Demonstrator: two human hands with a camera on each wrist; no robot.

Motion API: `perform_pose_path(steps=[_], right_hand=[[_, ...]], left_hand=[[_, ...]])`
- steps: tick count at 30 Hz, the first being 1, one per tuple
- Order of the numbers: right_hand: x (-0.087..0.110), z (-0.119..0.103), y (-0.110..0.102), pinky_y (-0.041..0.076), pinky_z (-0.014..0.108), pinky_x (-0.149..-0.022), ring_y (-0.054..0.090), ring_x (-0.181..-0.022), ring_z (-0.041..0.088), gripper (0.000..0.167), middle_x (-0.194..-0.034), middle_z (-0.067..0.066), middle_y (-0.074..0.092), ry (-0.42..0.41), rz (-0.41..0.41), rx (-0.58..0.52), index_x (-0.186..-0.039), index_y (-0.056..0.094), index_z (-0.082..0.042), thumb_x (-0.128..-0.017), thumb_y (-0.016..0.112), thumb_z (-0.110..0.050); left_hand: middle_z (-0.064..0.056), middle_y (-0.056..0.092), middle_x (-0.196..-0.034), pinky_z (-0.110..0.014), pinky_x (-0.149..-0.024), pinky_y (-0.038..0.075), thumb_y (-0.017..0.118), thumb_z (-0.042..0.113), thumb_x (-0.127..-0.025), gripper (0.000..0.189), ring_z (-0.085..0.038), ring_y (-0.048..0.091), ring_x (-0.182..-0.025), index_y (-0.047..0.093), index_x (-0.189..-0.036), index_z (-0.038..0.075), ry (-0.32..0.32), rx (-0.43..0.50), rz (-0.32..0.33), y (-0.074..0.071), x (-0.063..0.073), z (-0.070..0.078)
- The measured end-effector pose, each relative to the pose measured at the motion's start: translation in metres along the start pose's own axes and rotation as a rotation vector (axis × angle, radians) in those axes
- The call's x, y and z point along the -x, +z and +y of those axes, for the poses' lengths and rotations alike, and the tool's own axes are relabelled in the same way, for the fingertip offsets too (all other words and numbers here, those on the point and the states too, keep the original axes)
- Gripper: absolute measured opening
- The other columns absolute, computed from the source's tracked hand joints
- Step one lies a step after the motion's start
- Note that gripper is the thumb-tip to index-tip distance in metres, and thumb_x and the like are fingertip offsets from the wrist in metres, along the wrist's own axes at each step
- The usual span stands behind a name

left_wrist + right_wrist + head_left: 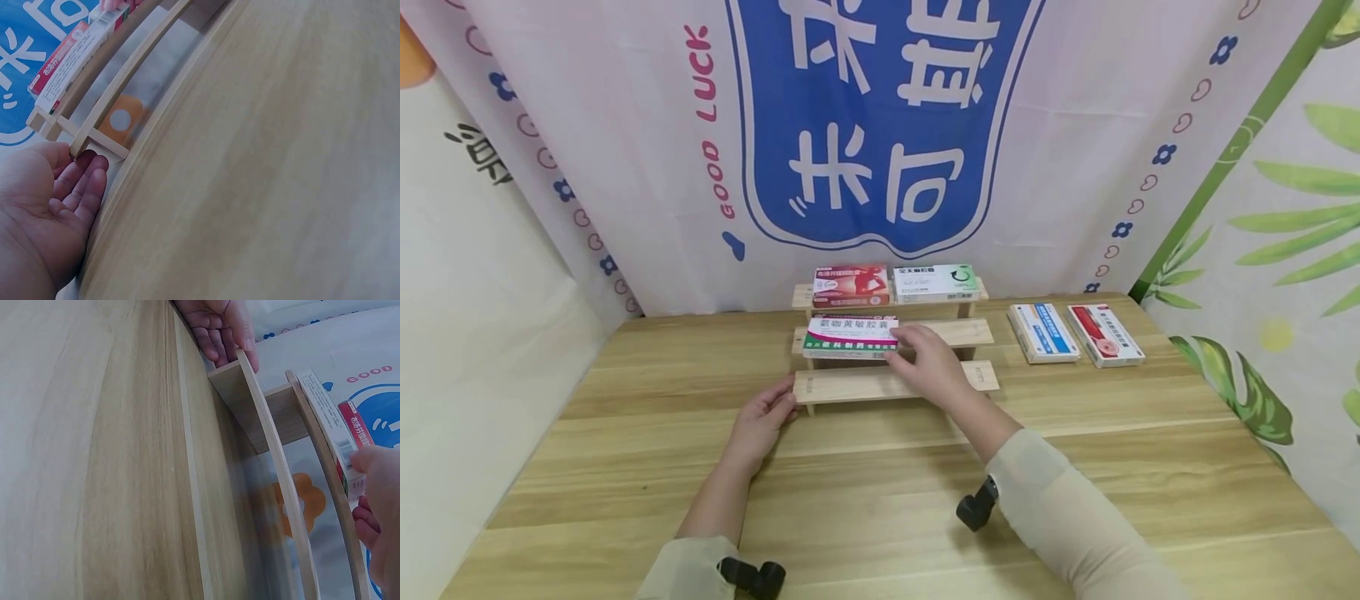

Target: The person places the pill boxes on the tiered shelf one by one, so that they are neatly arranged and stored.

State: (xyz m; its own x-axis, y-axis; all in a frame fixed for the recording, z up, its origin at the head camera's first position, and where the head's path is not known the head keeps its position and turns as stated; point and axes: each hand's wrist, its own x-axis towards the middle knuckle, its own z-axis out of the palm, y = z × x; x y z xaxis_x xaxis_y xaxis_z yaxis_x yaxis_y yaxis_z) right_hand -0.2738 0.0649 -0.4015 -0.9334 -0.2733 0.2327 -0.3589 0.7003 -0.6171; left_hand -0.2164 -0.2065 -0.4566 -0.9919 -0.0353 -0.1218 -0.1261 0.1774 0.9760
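Note:
A white, green and purple medicine box (850, 337) lies on the middle tier of a wooden stepped rack (842, 385). My right hand (931, 367) pinches the box's right end between thumb and fingers; the right wrist view shows this hand (382, 506) at the box's end (328, 419). With thumb and fingertips, my left hand (762, 425) grips the left end of the lowest tier. Close up in the left wrist view, that hand (47, 212) has its fingers curled under the plank's end.
On the top tier sit a red medicine box (850, 286) and a white-green one (934, 283). To the rack's right, a blue-white box (1043, 333) and a red-white box (1105, 335) lie on the wooden table (865, 500). A printed curtain (662, 208) hangs behind.

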Motion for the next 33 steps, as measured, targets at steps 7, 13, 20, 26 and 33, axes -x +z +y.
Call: perform_pose_path(steps=[7,13,20,26,33], right_hand=[[-0.002,-0.002,0.003,0.047,0.037,-0.110,0.056,-0.126,0.024,0.040,-0.136,0.008,0.059,0.057,0.043,-0.011,-0.131,0.061,-0.011,-0.095,0.063,-0.028],[-0.002,-0.003,0.003,0.048,0.036,-0.109,0.057,-0.124,0.024,0.038,-0.134,0.008,0.061,0.055,0.067,-0.002,-0.129,0.063,-0.010,-0.095,0.063,-0.026],[-0.001,-0.001,0.002,0.047,0.038,-0.110,0.057,-0.125,0.024,0.045,-0.139,0.007,0.057,0.073,0.052,-0.058,-0.135,0.058,-0.013,-0.094,0.064,-0.032],[0.008,0.008,-0.011,0.046,0.044,-0.110,0.058,-0.124,0.027,0.049,-0.142,0.008,0.054,0.108,0.075,-0.094,-0.136,0.057,-0.014,-0.093,0.065,-0.037],[0.021,0.033,-0.036,0.041,0.051,-0.113,0.051,-0.129,0.034,0.052,-0.143,0.015,0.051,0.125,0.112,-0.121,-0.137,0.054,-0.009,-0.093,0.066,-0.033]], left_hand=[[-0.016,0.044,-0.151,-0.011,-0.090,0.052,0.047,0.015,-0.104,0.043,0.000,0.059,-0.106,0.043,-0.145,0.004,-0.006,-0.010,0.004,0.001,0.001,-0.002],[-0.015,0.045,-0.151,-0.010,-0.090,0.052,0.047,0.015,-0.104,0.043,0.001,0.059,-0.106,0.044,-0.145,0.004,-0.012,-0.007,0.007,0.001,0.000,-0.003],[-0.015,0.045,-0.151,-0.010,-0.089,0.052,0.046,0.014,-0.104,0.043,0.007,0.058,-0.099,0.043,-0.145,0.004,-0.007,0.013,0.004,0.001,0.000,-0.002],[-0.017,0.045,-0.150,-0.009,-0.089,0.052,0.045,0.014,-0.104,0.043,0.010,0.058,-0.097,0.043,-0.146,0.004,-0.003,0.020,0.000,0.001,-0.002,-0.002],[-0.016,0.044,-0.151,-0.009,-0.088,0.051,0.045,0.014,-0.104,0.043,0.010,0.057,-0.097,0.042,-0.146,0.004,0.001,0.020,-0.005,0.000,-0.002,-0.002]])
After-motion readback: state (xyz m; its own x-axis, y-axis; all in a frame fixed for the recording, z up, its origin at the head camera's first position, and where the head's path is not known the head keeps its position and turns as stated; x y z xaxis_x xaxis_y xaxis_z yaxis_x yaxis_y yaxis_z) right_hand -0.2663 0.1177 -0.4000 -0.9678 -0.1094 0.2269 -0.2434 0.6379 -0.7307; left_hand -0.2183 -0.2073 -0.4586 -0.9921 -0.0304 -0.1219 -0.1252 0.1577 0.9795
